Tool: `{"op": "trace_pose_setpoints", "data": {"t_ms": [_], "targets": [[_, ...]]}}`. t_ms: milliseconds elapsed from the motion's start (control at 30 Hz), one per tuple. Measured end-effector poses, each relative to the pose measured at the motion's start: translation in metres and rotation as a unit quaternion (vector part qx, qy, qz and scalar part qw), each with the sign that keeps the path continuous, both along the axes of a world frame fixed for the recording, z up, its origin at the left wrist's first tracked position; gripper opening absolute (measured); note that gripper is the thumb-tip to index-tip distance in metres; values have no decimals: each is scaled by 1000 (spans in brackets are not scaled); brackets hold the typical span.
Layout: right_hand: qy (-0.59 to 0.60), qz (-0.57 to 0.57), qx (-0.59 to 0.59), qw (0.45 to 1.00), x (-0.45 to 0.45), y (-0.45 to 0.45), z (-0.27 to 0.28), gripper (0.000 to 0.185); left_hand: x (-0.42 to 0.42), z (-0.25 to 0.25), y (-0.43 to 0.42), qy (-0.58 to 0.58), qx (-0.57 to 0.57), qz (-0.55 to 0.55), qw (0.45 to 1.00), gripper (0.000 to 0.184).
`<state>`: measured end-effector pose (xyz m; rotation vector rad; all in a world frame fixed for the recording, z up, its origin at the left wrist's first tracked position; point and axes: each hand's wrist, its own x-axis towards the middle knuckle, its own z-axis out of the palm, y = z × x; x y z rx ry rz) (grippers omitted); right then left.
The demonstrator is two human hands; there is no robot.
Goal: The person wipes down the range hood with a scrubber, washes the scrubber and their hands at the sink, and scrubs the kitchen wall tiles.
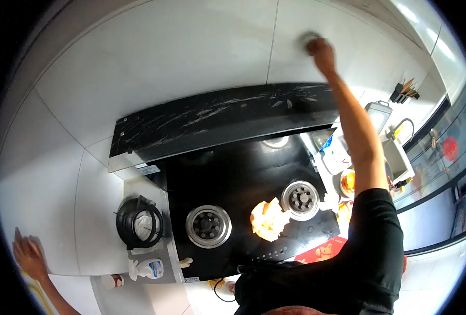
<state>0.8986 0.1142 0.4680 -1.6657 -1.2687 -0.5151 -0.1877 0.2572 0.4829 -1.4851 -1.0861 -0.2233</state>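
My right hand (323,52) is raised to the white wall tiles (201,47) above the stove. Its fingers are closed around a dark, round scouring pad (310,41), which is against the tile and blurred by motion. Far to the left, my left hand (29,258) lies on the side wall (49,210) with fingers apart, holding nothing. Between the arms is a black gas stove (233,184) with its pan supports off. A crumpled orange-and-white cloth (268,219) lies on it, beside the right burner (300,200). The left burner (208,226) is bare.
Black pan supports (138,223) are stacked left of the stove, near a white spray bottle (148,269). A dark panel (217,118) runs behind the stove. To the right are an orange-lidded jar (348,182), a sink (399,160) and a knife holder (403,92).
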Motion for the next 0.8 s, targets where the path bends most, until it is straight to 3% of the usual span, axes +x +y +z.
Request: {"op": "trace_pose_setpoints", "data": {"t_ms": [33,67,100,133,200,267,333,400,467,500,567,700,733,800], "targets": [[-159,17,0,987,-26,20,-15,17,1,-3,-1,-2,6,-12,1000,33],[-244,-69,-16,967,-45,49,-37,16,3,-4,-2,-6,3,-17,1000,32],[-215,-93,-151,960,-111,35,-23,20,4,0,1,-2,2,-25,1000,32],[-213,-90,-156,960,-116,32,-25,25,5,3,3,2,0,-33,999,31],[-229,-110,-109,961,-67,29,-37,23,5,2,3,-15,-11,15,1000,31],[-69,-31,34,997,4,-2,-35,18,7,1,1,-23,-8,3,1000,31],[-129,-214,22,968,43,-36,-28,15,11,1,-4,-20,-8,-26,999,31],[-101,-131,10,986,-3,-29,-23,16,17,0,-4,-26,7,-14,1000,32],[-121,-125,-170,970,-14,26,-59,20,19,2,-5,-25,-1,5,1000,32],[-213,-119,-173,954,-65,36,-68,21,15,2,-2,-23,-6,9,1000,32],[-201,-56,-281,937,-133,36,-61,20,1,2,7,-17,-14,7,1000,33],[-151,-29,-270,951,-68,5,-56,21,4,2,3,-16,-16,22,999,36],[-110,-117,-322,933,-56,-9,-45,19,2,4,7,-10,-21,22,999,36],[-156,-139,-236,949,-36,-38,-34,20,-6,-4,5,-3,10,7,1000,36]]}}
